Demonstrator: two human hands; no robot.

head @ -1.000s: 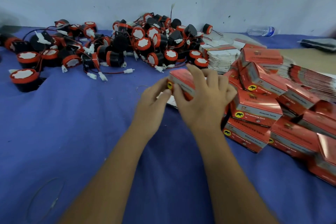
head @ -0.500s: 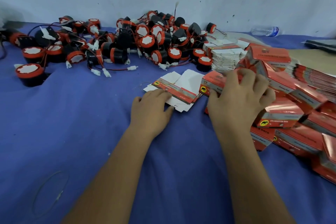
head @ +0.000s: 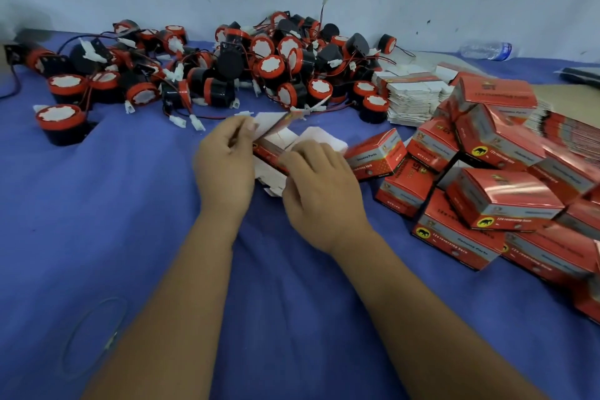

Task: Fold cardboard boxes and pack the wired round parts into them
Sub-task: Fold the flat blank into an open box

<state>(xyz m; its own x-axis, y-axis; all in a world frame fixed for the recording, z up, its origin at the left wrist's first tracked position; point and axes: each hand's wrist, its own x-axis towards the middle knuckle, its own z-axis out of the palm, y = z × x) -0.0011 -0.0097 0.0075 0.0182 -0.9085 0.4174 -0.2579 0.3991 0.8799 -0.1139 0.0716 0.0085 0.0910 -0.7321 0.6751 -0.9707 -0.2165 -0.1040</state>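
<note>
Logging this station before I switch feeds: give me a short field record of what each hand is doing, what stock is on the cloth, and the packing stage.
left hand: pinches a flap of the flat box blank
right hand: holds the same blank
stage: blank still unfolded, no part in it
wired round parts: loose heap at the back, by the wall
folded boxes: piled on the right
flat blanks stack: behind the folded pile
surface: blue cloth
</note>
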